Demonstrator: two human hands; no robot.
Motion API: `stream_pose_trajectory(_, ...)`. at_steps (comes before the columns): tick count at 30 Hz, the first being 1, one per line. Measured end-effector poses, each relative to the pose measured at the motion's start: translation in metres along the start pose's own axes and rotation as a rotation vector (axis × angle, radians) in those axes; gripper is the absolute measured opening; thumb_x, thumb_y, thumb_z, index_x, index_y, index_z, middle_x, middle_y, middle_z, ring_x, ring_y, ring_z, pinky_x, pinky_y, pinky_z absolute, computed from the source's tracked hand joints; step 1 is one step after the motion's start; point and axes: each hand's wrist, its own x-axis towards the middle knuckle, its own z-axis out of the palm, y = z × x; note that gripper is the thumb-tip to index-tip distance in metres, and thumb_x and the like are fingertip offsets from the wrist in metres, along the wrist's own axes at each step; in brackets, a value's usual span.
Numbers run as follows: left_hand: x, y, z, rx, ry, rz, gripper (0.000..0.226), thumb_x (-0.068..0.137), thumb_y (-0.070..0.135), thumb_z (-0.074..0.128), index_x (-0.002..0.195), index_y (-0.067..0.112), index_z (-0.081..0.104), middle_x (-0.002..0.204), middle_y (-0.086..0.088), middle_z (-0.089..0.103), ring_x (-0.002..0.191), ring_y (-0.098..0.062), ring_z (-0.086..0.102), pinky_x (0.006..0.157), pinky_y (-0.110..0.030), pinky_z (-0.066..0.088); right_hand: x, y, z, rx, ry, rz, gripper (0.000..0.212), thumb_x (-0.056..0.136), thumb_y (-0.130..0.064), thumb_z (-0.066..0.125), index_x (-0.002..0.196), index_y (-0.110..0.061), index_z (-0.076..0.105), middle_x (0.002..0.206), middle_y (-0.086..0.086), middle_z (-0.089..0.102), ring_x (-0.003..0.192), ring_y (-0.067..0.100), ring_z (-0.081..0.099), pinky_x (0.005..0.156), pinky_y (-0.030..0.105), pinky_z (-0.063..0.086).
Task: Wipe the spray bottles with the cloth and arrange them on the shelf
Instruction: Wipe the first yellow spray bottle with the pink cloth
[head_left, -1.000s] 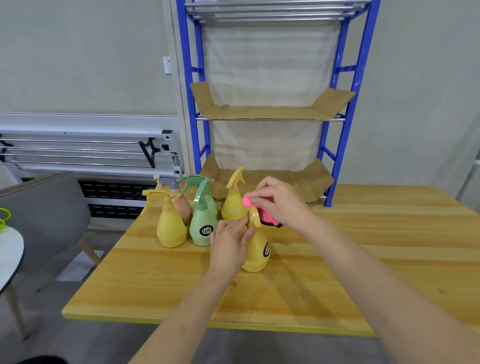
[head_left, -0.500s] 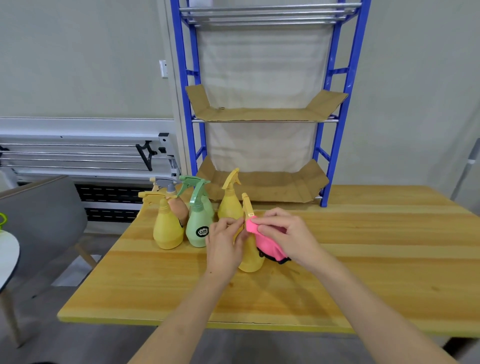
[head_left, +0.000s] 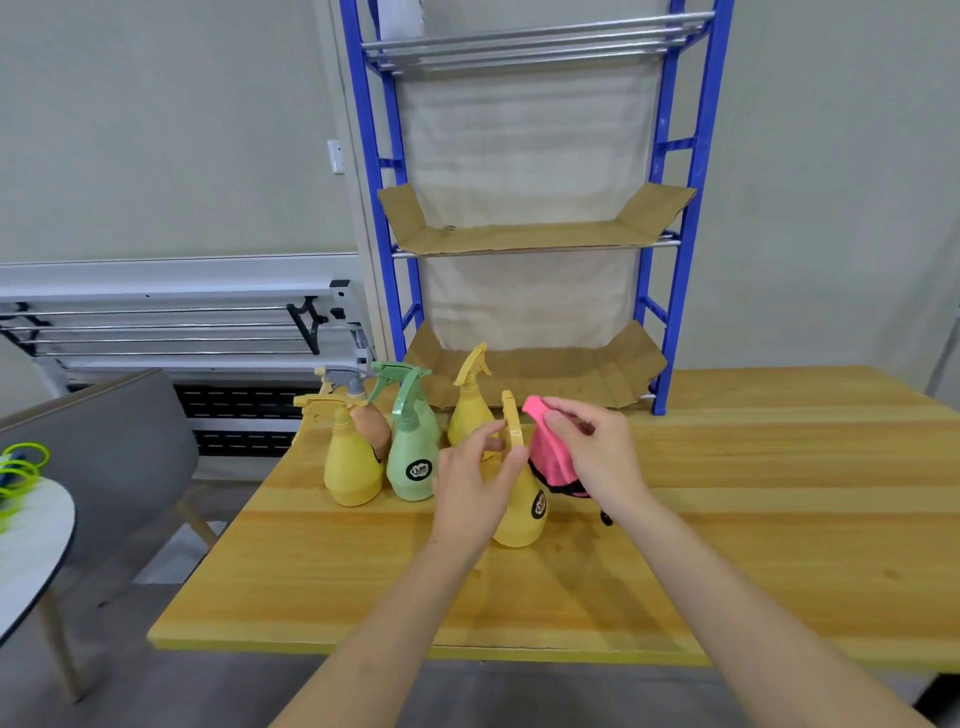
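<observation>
The wiping step was in hand. The nearest yellow spray bottle (head_left: 522, 512) stood upright on the wooden table (head_left: 753, 499), in front of the blue shelf (head_left: 670, 208) and apart from the other bottles (head_left: 395, 447) clustered to the shelf's front left. The left hand (head_left: 470, 486) curled its fingers round that bottle's neck under the trigger head, steadying it. The right hand (head_left: 592, 452) pinched the pink cloth (head_left: 550, 457) between thumb and fingers, the cloth hanging against the bottle's right side. Both cardboard-lined shelf levels held no bottles. Judging by this, the next move called for rubbing the cloth over the body, then lifting the bottle onto a shelf level.
</observation>
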Motion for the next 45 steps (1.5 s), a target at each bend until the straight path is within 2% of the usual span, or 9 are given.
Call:
stream_pose_trajectory(8,0.009,-0.008,-0.007,-0.012,-0.070,0.071,0.028,0.088,0.070,0.054,0.116,0.075,0.052,0.105,0.025,0.072,0.117,-0.010,0.062,0.104,-0.047,0.048,-0.010,0.010,0.020,0.018,0.007,-0.030,0.020,0.097,-0.019,0.074,0.103,-0.037,0.080,0.097,-0.001,0.070,0.088,0.008,0.067,0.082,0.029,0.053)
stream_pose_trajectory(15,0.019,-0.016,-0.010,0.085,-0.157,0.096,0.039,0.099,0.058,0.040,0.136,0.056,0.053,0.112,0.022,0.070,0.117,-0.006,0.061,0.103,-0.048,0.050,-0.043,0.034,0.042,-0.138,0.144,-0.164,0.012,0.091,-0.026,0.080,0.103,-0.027,0.084,0.094,-0.015,0.063,0.092,0.011,0.066,0.074,0.043,0.055)
stream_pose_trajectory(21,0.021,-0.010,-0.014,0.268,-0.177,0.148,0.037,0.106,0.037,0.042,0.138,0.048,0.057,0.074,-0.002,0.048,0.104,-0.039,0.057,0.101,-0.058,0.044,-0.027,0.022,0.041,-0.108,0.356,-0.104,0.014,0.091,-0.029,0.080,0.105,-0.027,0.083,0.090,-0.016,0.064,0.084,0.006,0.065,0.072,0.041,0.055)
stream_pose_trajectory(25,0.021,-0.007,-0.014,0.245,-0.206,0.193,0.033,0.107,0.039,0.042,0.129,0.062,0.051,0.060,0.019,0.045,0.085,-0.036,0.053,0.093,-0.052,0.046,-0.012,0.021,0.036,-0.080,0.419,0.019,0.019,0.091,-0.036,0.079,0.110,-0.036,0.081,0.098,-0.018,0.068,0.093,0.002,0.066,0.081,0.036,0.057)
stream_pose_trajectory(30,0.020,-0.011,-0.013,0.174,-0.203,0.170,0.038,0.108,0.039,0.042,0.141,0.055,0.050,0.057,0.019,0.044,0.069,-0.021,0.045,0.084,-0.050,0.047,-0.028,0.028,0.043,-0.158,0.327,-0.025,0.016,0.094,-0.035,0.076,0.110,-0.033,0.081,0.089,-0.015,0.063,0.083,0.007,0.064,0.071,0.041,0.056)
stream_pose_trajectory(34,0.019,-0.008,-0.012,0.194,-0.206,0.129,0.039,0.107,0.042,0.043,0.145,0.043,0.052,0.067,0.003,0.046,0.090,-0.041,0.059,0.097,-0.062,0.046,-0.040,0.037,0.035,-0.273,0.249,-0.066,0.014,0.095,-0.036,0.074,0.106,-0.033,0.082,0.090,-0.016,0.062,0.082,0.003,0.062,0.063,0.038,0.054)
stream_pose_trajectory(38,0.018,-0.010,-0.008,0.186,-0.176,0.146,0.037,0.108,0.041,0.042,0.142,0.047,0.054,0.053,0.018,0.043,0.060,-0.007,0.041,0.080,-0.048,0.049,-0.036,0.030,0.032,-0.298,0.237,-0.064,0.013,0.094,-0.038,0.075,0.103,-0.033,0.083,0.089,-0.015,0.063,0.081,0.003,0.063,0.063,0.036,0.055)
stream_pose_trajectory(42,0.015,-0.006,-0.006,0.142,-0.176,0.192,0.034,0.105,0.045,0.044,0.128,0.070,0.045,0.055,0.015,0.043,0.062,-0.021,0.046,0.066,-0.041,0.043,-0.039,0.027,0.040,-0.306,0.280,-0.047,0.018,0.092,-0.044,0.076,0.109,-0.038,0.081,0.090,-0.016,0.061,0.081,0.002,0.062,0.062,0.033,0.055)
stream_pose_trajectory(45,0.017,-0.007,-0.005,0.187,-0.184,0.197,0.035,0.105,0.041,0.044,0.132,0.062,0.052,0.056,0.017,0.044,0.074,-0.032,0.056,0.076,-0.049,0.049,-0.039,0.026,0.041,-0.288,0.273,0.001,0.021,0.091,-0.045,0.076,0.111,-0.038,0.079,0.092,-0.018,0.062,0.082,0.001,0.062,0.063,0.030,0.053)
